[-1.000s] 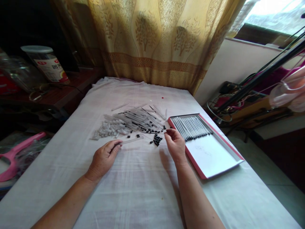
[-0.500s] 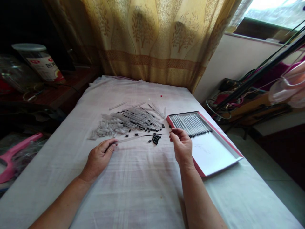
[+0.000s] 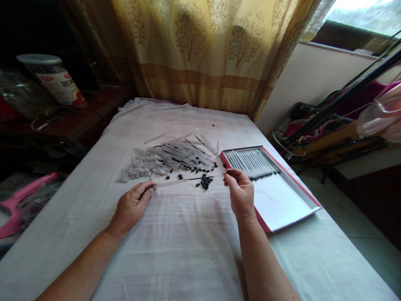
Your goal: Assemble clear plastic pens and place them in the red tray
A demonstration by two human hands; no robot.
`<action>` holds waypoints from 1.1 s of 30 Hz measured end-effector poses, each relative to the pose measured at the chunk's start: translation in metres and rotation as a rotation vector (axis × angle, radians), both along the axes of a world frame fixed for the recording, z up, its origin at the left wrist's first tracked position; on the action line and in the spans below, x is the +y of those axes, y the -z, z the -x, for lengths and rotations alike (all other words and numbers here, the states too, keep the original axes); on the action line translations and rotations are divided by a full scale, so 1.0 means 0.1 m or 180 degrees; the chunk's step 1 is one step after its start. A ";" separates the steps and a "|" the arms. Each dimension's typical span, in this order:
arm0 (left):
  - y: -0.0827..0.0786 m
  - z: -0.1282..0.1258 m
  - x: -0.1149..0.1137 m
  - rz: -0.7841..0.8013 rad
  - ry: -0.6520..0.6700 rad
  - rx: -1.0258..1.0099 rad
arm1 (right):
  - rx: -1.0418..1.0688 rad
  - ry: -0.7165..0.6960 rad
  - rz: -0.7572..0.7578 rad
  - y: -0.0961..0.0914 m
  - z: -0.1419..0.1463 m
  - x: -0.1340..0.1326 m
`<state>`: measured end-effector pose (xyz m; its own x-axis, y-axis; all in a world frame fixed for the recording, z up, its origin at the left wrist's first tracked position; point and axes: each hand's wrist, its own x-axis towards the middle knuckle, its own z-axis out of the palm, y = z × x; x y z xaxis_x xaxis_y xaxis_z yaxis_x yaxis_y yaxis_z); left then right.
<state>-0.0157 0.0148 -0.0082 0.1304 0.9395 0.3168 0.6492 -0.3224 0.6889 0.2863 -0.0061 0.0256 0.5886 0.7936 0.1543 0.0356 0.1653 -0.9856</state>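
Closed around one end of a clear pen barrel [image 3: 171, 183] is my left hand [image 3: 133, 205]. The barrel points to the right. My right hand [image 3: 240, 190] pinches the far end of a thin pen refill [image 3: 199, 178] with a dark ink section. The refill's other end is at the barrel's mouth; I cannot tell whether it has entered. Below and behind the refill lie small black plugs [image 3: 205, 184]. Farther back is a heap of clear barrels and refills [image 3: 180, 152], with clear pen caps [image 3: 142, 167] at its left.
A shallow red-edged box [image 3: 278, 205] by my right hand holds a row of assembled pens [image 3: 252, 163]. A white cloth [image 3: 163, 246] covers the table. Left stand a lidded jar [image 3: 58, 81] and a pink plastic object [image 3: 28, 200]. A patterned curtain [image 3: 200, 50] hangs behind.
The camera view has shifted slightly. Both hands keep nearly the same pose, with the barrel and refill still lined up end to end.
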 end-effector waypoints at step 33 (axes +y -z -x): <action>-0.09 -0.11 -0.06 0.0762 0.0285 -0.0541 | -0.3718 -0.1308 0.0380 -0.07 0.29 0.13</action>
<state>-0.0048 0.0084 0.0006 0.1801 0.9772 0.1122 0.4945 -0.1886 0.8485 0.2575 0.0069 0.0328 -0.1476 0.9315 0.3324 0.8677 0.2832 -0.4084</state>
